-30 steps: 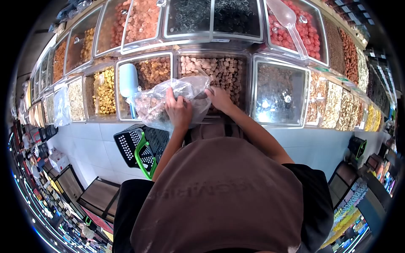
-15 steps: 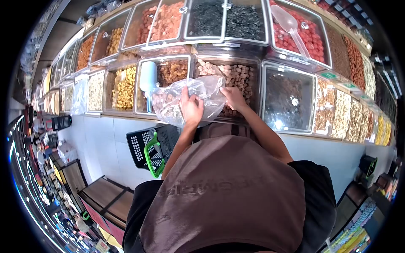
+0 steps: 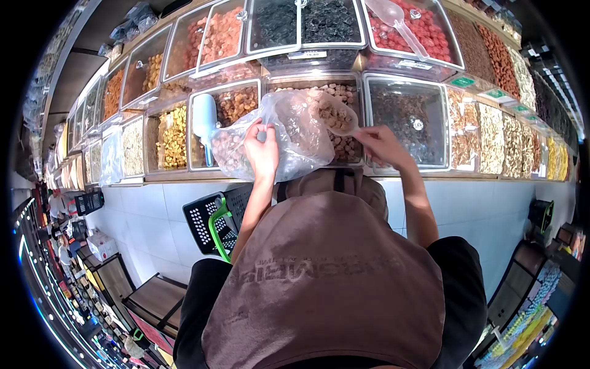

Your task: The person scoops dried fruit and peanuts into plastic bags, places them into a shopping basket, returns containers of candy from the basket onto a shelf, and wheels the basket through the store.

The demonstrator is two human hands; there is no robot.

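My left hand (image 3: 262, 150) pinches the rim of a clear plastic bag (image 3: 286, 138), with thumb and fingertip together. The bag spreads over the front of a bin of light brown, nugget-like dried pieces (image 3: 351, 90). To its right, my right hand (image 3: 385, 146) grips the handle of a clear scoop (image 3: 350, 126). Brown pieces fill the scoop's bowl, which sits at the bag's right side. Whether the bowl is inside the bag's mouth or just against it, I cannot tell.
A blue scoop (image 3: 204, 120) lies on the neighbouring bin at left. Another clear scoop (image 3: 399, 24) rests on the red fruit bin (image 3: 424, 37). A lidded bin (image 3: 407, 123) stands at right. Below the counter is a black basket with a green handle (image 3: 216, 230).
My right hand has moved right and down from the bag's edge, and the loaded scoop now shows in it. The bag bulges more beside it. My head view has shifted slightly right.
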